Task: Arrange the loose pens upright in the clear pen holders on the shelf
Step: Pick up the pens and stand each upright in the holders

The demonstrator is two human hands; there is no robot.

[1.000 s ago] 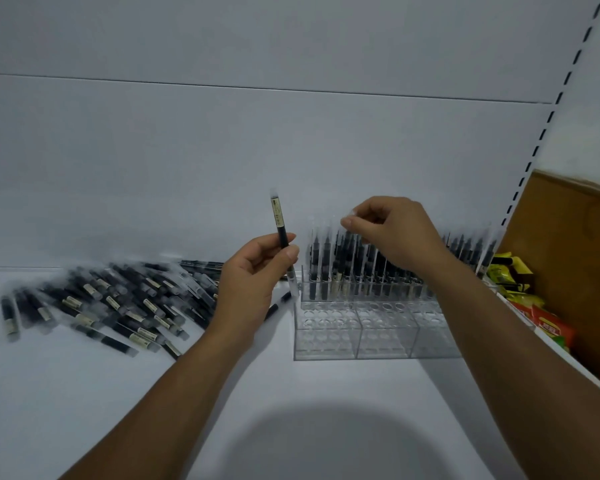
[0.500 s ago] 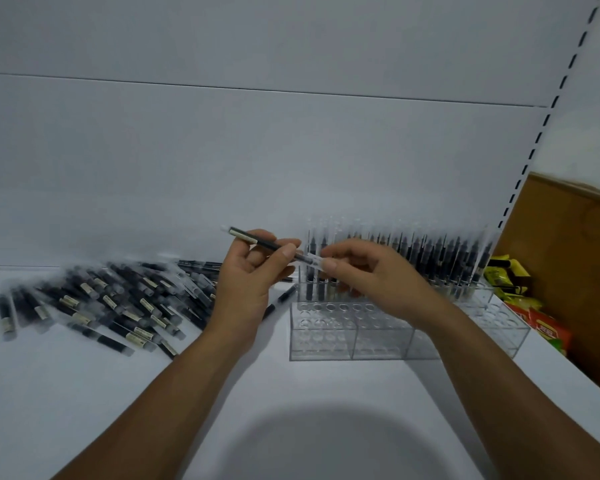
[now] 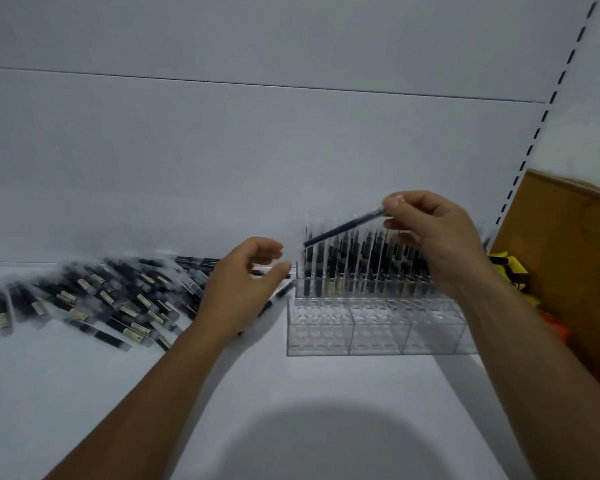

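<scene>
The thin black pen (image 3: 343, 229) has left the left hand (image 3: 243, 289), whose fingers now curl loosely, holding nothing. The right hand (image 3: 433, 237) pinches it, tilted, above the clear plastic pen holder (image 3: 378, 327). The loose pens (image 3: 94, 299) on the left look blurry.

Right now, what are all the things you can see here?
shelf: one, white, under everything
back wall: one, white, behind the shelf
holders: at least three, clear, side by side at centre right, front holes empty
standing pens: many, black, upright in the holders' back rows
loose pens: many, black with clear caps, heaped at left
held pen: one, black, tilted above the holders
packets: a few, yellow and orange, far right
board: one, brown, far right
left hand: one, holding nothing, between heap and holders
right hand: one, pinching the held pen's upper end
</scene>
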